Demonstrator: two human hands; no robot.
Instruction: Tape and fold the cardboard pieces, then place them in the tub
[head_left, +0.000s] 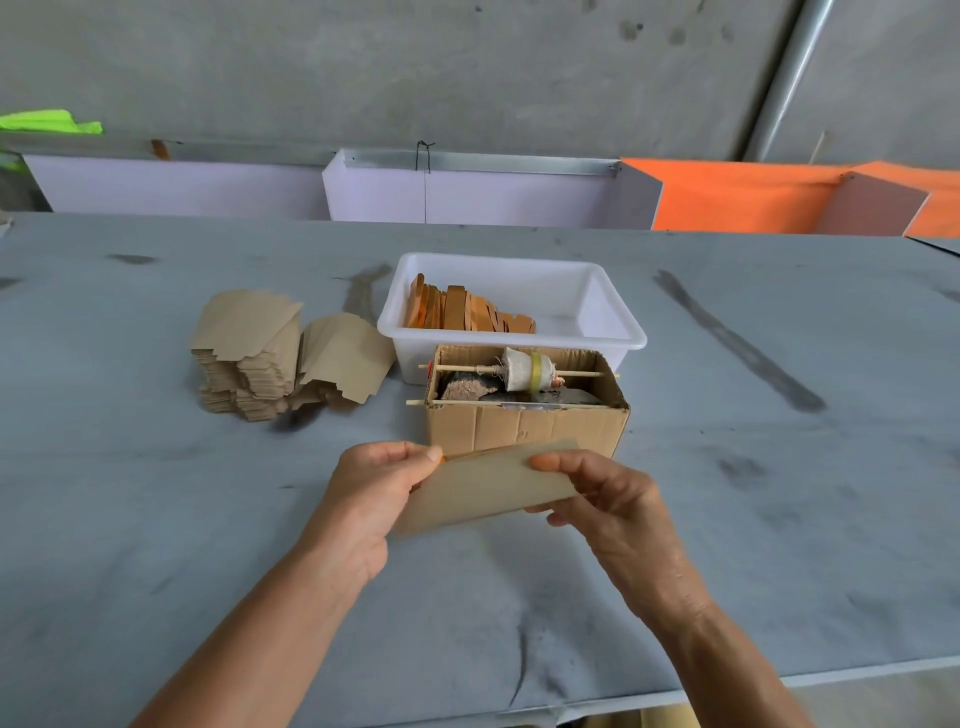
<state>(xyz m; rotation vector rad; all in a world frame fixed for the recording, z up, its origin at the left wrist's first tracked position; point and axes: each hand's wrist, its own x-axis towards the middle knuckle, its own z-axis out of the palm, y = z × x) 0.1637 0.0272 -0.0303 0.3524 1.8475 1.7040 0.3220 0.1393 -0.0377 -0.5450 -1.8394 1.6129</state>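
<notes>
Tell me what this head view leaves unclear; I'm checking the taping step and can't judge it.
- Cardboard piece: its far face is turned away; left hand and right hand cover both ends, so any tape is unseen.
- Cardboard box: contents below the roll on the stick are shadowed, unidentifiable.
- White tub: its near wall hides the folded pieces' bottoms.

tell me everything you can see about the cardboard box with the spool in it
The cardboard box is plain brown corrugated card, open at the top, upright on the grey table right in front of the white tub. Two thin wooden sticks run across its opening, poking out past the left wall. The rear one carries a whitish spool with a yellow-green band. Dark, rough lumps lie inside. The held cardboard piece hides its lower front edge.
</notes>
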